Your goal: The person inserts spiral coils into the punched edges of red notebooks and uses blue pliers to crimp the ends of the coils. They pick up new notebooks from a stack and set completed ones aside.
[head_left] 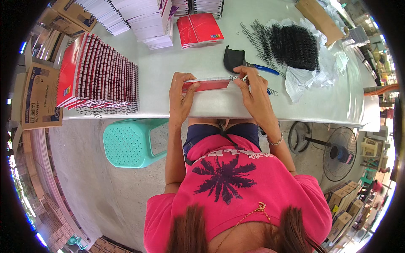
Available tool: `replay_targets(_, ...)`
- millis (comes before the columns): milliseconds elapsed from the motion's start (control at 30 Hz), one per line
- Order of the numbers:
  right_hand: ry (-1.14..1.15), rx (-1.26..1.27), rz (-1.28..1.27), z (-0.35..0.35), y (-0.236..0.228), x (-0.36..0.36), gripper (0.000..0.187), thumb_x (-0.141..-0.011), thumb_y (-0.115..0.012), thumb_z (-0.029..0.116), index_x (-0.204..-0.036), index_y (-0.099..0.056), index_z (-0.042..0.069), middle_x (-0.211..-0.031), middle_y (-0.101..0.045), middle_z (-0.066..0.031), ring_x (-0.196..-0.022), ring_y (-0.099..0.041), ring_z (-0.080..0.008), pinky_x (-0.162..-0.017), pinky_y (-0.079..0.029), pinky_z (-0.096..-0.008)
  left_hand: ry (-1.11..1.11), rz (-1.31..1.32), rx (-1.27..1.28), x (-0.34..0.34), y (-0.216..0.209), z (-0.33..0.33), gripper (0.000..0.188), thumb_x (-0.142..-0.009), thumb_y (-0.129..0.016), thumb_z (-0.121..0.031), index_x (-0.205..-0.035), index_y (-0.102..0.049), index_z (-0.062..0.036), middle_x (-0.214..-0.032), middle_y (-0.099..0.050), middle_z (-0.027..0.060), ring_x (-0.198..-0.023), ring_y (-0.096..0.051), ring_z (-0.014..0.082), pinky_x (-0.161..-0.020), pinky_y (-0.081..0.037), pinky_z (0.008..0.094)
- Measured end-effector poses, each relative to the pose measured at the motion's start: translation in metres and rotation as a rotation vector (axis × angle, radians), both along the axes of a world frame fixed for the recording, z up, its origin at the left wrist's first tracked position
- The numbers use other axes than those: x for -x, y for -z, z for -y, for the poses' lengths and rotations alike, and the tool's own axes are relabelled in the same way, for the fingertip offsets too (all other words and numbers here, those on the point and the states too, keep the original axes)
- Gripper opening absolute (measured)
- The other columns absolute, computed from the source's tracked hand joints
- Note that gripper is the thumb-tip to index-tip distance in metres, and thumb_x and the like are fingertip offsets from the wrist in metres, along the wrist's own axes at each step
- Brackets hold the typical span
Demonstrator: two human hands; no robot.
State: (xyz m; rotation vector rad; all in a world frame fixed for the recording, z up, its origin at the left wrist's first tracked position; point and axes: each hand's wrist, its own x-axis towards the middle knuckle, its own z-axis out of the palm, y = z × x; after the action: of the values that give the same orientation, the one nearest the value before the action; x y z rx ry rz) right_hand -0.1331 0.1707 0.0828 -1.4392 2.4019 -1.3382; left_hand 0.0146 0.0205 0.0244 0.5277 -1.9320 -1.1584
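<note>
The red notebook [213,85] is positioned over the near part of the desk [162,57], in front of the person, with its pale long edge turned away from the body. The left hand [180,93] secures the left end of the notebook, fingers pinching it against the thumb. The right hand [254,92] is located at the opposite end; its fingers are pinching a wire coil [233,78] at the corner of the pale edge. Contact between notebook and desk cannot be determined. Pliers with blue handles [265,68] lie just beyond the right hand, beside a black curved object [233,58]. A pile of black coils [296,47] rests on crumpled paper [298,82] farther right. A stack of coil-bound notebooks [107,74] occupies the left side of the desk.
</note>
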Motion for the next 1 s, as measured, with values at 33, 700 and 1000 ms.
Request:
replay_targets(33,-0.02,-0.016,-0.051,-0.002,0.002,0.003,0.013,-0.085,-0.066,0.005,-0.097,-0.062,0.002,-0.093,-0.062,-0.009,-0.086,-0.059,-0.0217,-0.088,-0.04,-0.0352,0.002,-0.002,0.0,0.0,-0.001,0.0,0.016,-0.088,-0.067,-0.008,-0.099,-0.058,0.0002,-0.092,-0.053,0.0102,-0.086,-0.053,0.0241,-0.08,-0.043,0.0312)
replay_targets(700,0.009,0.162,-0.043,0.009,0.022,0.004,0.016,-0.079,-0.068,-0.001,-0.089,-0.057,0.004,-0.087,-0.057,-0.0076,-0.08,-0.056,-0.025,-0.085,-0.037,-0.0367,-0.001,0.011,-0.006,0.0,0.001,0.0,0.018,-0.088,-0.067,-0.011,-0.1,-0.058,-0.0001,-0.093,-0.054,0.011,-0.087,-0.054,0.0254,-0.079,-0.044,0.0323)
replay_targets(1000,-0.101,-0.035,0.097,0.001,0.0,0.009,0.016,-0.083,-0.066,0.005,-0.099,-0.064,0.003,-0.093,-0.062,-0.0096,-0.087,-0.058,-0.0279,-0.087,-0.04,-0.0391,-0.003,0.004,0.015,0.0,0.0,0.0,0.016,-0.088,-0.066,-0.008,-0.098,-0.058,-0.0002,-0.092,-0.053,0.0105,-0.086,-0.053,0.025,-0.079,-0.043,0.0323)
